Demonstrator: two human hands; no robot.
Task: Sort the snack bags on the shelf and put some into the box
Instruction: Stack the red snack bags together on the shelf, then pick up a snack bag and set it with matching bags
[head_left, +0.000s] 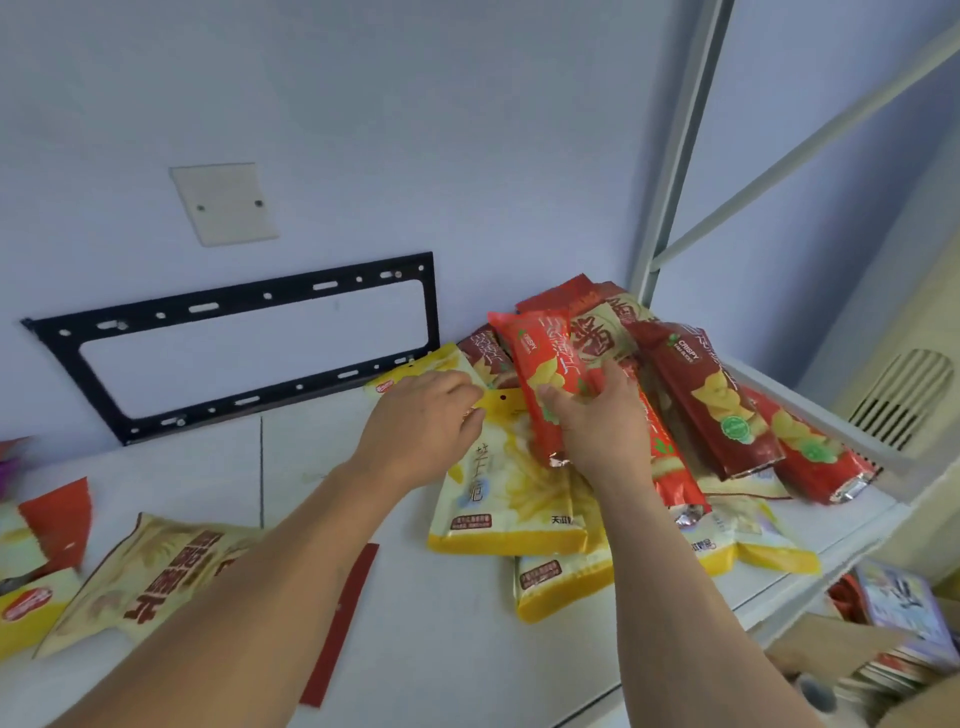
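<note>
A heap of snack bags lies on the white shelf at the right. My right hand is shut on a bright red bag and holds it tilted above the heap. My left hand pinches the top edge of a yellow fries bag that lies flat. Dark red crispy bags lean behind. More yellow bags stick out underneath. The cardboard box sits below the shelf at the lower right, with bags inside.
A beige bag with red lettering, a yellow bag and red bags lie at the shelf's left. A black bracket frame hangs on the wall. The shelf's white upright post stands behind the heap.
</note>
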